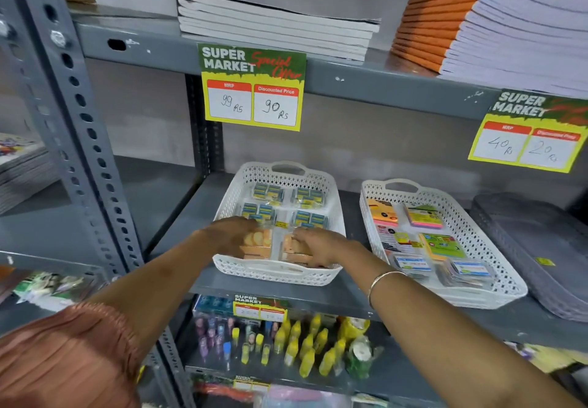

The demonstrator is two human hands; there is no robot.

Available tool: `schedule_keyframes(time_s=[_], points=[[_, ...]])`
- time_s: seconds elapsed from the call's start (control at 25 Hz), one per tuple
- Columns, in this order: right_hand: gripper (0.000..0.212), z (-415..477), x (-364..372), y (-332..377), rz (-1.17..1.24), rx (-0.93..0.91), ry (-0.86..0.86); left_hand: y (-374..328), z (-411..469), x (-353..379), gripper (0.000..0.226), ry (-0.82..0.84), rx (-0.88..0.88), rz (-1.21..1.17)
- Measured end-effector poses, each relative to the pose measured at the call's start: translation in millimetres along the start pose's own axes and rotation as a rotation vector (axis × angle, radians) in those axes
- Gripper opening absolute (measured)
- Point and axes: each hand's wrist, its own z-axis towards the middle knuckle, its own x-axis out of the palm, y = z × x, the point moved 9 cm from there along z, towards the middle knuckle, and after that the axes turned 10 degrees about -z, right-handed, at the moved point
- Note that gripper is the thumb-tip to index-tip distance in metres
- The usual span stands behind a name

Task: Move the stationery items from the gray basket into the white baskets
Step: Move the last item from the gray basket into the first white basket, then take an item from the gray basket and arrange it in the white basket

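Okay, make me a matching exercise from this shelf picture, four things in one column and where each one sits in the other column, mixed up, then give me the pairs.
Things:
1. white perforated plastic basket under both hands
2. white perforated plastic basket with sticky note pads
3. gray plastic basket
4. stack of orange-spined notebooks

Places:
A. upper shelf, right
B. middle shelf, far right
C. middle shelf, leftmost basket
D. middle shelf, between two baskets

Pairs: 1-C, 2-D, 3-B, 4-A
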Motion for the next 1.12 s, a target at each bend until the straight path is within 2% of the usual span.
schedule_keyframes(time_s=[0.12, 0.2, 0.28, 0.36, 0.44, 0.64, 0.84, 0.96, 1.12], points=[[0.053, 2, 6, -3, 0.023, 0.01, 0.023, 10, 3, 10, 0.042, 0.013, 0.017, 0.094], [0.071, 4, 3, -6, 0.107, 0.002, 0.072, 18, 10, 5, 0.058, 0.015, -0.003, 0.076], [0.082, 12, -13, -21, 0.267, 0.065, 0.052, 20, 21, -10, 0.079, -0.07, 0.014, 0.138], [0.075, 25, -32, -45, 0.311, 0.137, -0.059, 13, 34, -29, 0.074, -0.18, 0.062, 0.146], [0.072, 42, -33, -66, 0.223, 0.184, -0.094, 14, 55, -41, 0.069, -0.224, 0.068, 0.193], [0.089, 79, 1, -80, 0.069, 0.198, 0.062, 48, 103, -27, 0.086, -0.023, -0.016, 0.416], [0.071, 91, 9, -80, 0.059, 0.18, 0.061, 61, 122, -13, 0.082, 0.074, -0.029, 0.379], [0.073, 91, 7, -75, 0.063, 0.15, 0.051, 54, 124, -7, 0.058, 0.096, 0.002, 0.39], [0.076, 89, 7, -74, 0.067, 0.159, 0.077, 54, 124, -6, 0.057, 0.109, 0.001, 0.372]])
